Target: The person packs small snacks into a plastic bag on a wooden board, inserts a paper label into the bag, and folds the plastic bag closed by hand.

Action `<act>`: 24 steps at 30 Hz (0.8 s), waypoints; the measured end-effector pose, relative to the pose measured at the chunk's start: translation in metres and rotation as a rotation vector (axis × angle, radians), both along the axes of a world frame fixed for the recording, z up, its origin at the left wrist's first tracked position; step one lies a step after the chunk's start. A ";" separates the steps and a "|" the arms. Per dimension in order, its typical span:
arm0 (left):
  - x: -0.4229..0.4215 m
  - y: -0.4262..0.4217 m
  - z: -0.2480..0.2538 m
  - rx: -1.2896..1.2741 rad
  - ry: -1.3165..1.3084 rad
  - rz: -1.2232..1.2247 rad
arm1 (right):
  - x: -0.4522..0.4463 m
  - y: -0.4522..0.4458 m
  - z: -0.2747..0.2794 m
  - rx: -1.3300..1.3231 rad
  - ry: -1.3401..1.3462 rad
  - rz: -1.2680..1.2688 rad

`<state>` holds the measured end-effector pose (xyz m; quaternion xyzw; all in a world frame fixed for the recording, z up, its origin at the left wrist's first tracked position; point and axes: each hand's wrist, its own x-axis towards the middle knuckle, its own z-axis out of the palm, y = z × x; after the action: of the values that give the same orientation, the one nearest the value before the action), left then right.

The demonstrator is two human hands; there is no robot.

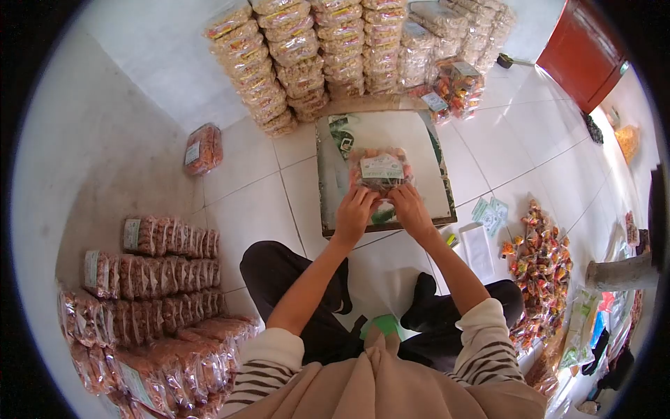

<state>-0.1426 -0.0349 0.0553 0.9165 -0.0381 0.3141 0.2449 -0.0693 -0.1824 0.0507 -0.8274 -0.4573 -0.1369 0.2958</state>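
A clear plastic bag of wrapped snacks (405,166) lies on a low, worn white table (426,140), with a green-and-white label (382,166) showing through its top. My left hand (359,207) has its fingers closed on the near edge of the bag. Beside it, my right hand (410,204) pinches the same edge a little further right. The fingertips are close together, and the plastic between them is partly hidden. Both forearms reach forward over my crossed legs.
Stacked snack packs (293,49) line the back wall; more packs (167,307) are at left. One pack (204,149) lies alone. Loose wrapped snacks (541,269), green labels (490,215) and white plastic sheets (477,251) are on the right floor. Filled bags (460,87) stand behind the table.
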 end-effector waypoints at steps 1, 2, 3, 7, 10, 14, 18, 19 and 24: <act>0.006 0.002 0.000 0.033 0.023 -0.034 | 0.005 -0.001 -0.002 0.016 -0.010 0.001; 0.009 0.003 -0.001 0.067 0.048 -0.071 | 0.006 -0.002 -0.004 0.032 -0.019 -0.002; 0.012 0.003 -0.001 0.068 0.052 -0.074 | 0.008 -0.002 -0.006 0.033 -0.015 -0.005; 0.023 0.004 -0.006 -0.072 0.133 -0.078 | 0.014 -0.001 -0.014 0.069 0.047 -0.014; 0.033 0.004 -0.003 -0.089 0.115 -0.055 | 0.023 0.000 -0.010 0.076 0.065 -0.034; 0.066 0.015 0.030 -0.171 0.292 -0.100 | 0.032 0.003 0.026 0.197 -0.052 -0.100; 0.099 0.029 0.075 -0.318 0.514 -0.169 | 0.044 0.000 0.059 0.161 -0.279 -0.075; 0.108 0.035 0.079 -0.299 0.569 -0.202 | 0.047 0.000 0.063 0.176 -0.320 -0.068; 0.151 0.059 0.089 -0.207 0.767 -0.274 | 0.065 0.004 0.069 0.193 -0.328 0.000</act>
<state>0.0081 0.0238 0.1444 0.9241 -0.0341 -0.0831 0.3716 -0.0043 -0.1783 0.1198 -0.7617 -0.4843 -0.3132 0.2953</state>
